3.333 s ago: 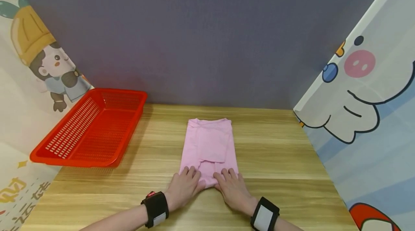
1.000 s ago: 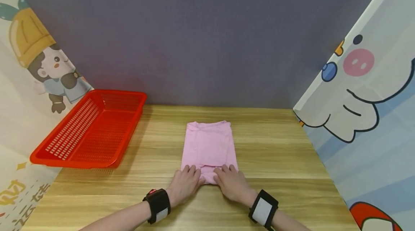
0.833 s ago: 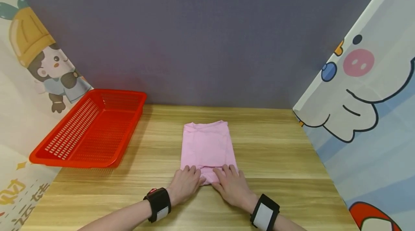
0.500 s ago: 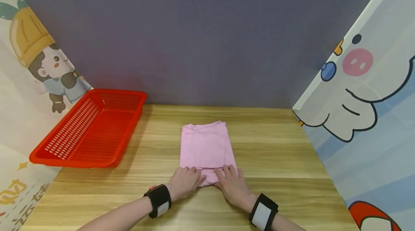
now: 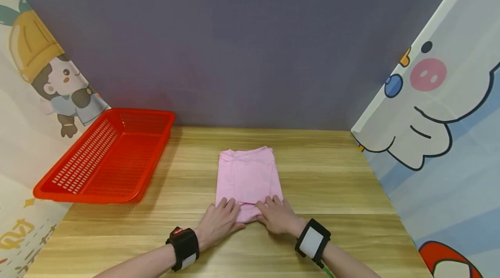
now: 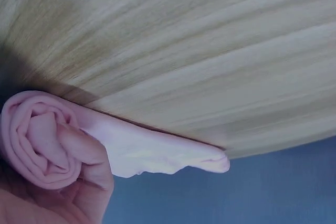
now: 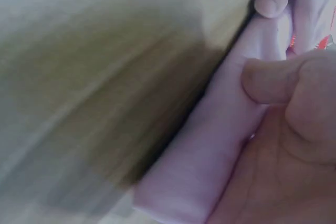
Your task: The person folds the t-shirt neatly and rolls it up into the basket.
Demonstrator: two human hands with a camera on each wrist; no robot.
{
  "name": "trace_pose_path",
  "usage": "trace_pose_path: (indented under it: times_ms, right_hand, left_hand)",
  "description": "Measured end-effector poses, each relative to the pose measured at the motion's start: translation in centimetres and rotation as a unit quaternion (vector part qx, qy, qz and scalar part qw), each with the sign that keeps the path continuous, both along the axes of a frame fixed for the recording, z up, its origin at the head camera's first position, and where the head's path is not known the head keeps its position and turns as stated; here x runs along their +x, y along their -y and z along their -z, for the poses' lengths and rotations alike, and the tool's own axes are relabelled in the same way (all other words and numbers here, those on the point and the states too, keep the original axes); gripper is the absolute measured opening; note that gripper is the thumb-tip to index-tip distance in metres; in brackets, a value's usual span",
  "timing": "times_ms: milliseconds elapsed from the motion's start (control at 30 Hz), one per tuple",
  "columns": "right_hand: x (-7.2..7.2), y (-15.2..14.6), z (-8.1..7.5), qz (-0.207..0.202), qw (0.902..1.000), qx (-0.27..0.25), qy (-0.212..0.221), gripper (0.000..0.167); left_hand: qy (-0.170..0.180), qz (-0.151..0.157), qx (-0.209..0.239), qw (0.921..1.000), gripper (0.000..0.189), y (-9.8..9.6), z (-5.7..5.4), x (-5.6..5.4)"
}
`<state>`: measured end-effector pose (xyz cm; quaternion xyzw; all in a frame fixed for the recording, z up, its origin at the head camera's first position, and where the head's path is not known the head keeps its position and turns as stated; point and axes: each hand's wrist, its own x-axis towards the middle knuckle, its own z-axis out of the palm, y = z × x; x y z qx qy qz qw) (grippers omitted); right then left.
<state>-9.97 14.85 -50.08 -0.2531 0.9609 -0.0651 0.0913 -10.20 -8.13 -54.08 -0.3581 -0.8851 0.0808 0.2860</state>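
Observation:
A pink folded shirt (image 5: pixel 250 178) lies on the wooden table, its collar end away from me and a square flap folded on top. Its near end is wound into a roll, whose spiral end shows as the pink shirt (image 6: pixel 39 140) in the left wrist view. My left hand (image 5: pixel 218 221) grips the roll's left end, fingers curled about it. My right hand (image 5: pixel 278 215) holds the right part, thumb on the near side and fingers over the top. In the right wrist view the roll of the shirt (image 7: pixel 205 135) runs between both thumbs.
A red plastic basket (image 5: pixel 156 167) with perforated walls stands at the table's left. A grey panel (image 5: pixel 242 52) rises behind the wooden table (image 5: pixel 324 174). Printed cartoon sheets (image 5: pixel 425 139) border the sides. Both wrists carry black straps (image 5: pixel 185 247).
The shirt's near end has been rolled further, so the strip between the roll and the flap is narrower. The shirt has shifted slightly left, and both hands stay at its near edge.

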Motion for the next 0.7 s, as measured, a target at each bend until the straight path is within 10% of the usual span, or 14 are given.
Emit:
trace_pose_path:
  times_ms: [167,500,700]
  right_hand:
    - [0.2,0.2,0.8,0.019,0.9996,-0.006,-0.019,0.030]
    - [1.4,0.7,2.8,0.047,0.9795,0.007,-0.196,0.054]
    - [0.8,0.7,3.3,0.045,0.9765,0.001,-0.211,0.061]
  left_hand:
    - [0.051,0.002,0.037,0.9980,0.038,-0.3,-0.3,-0.5]
    - [0.203,-0.023,0.071,0.9763,0.031,-0.6,-0.5,-1.6]
    - [0.208,-0.022,0.078,0.9747,0.029,-0.7,-0.6,-1.8]
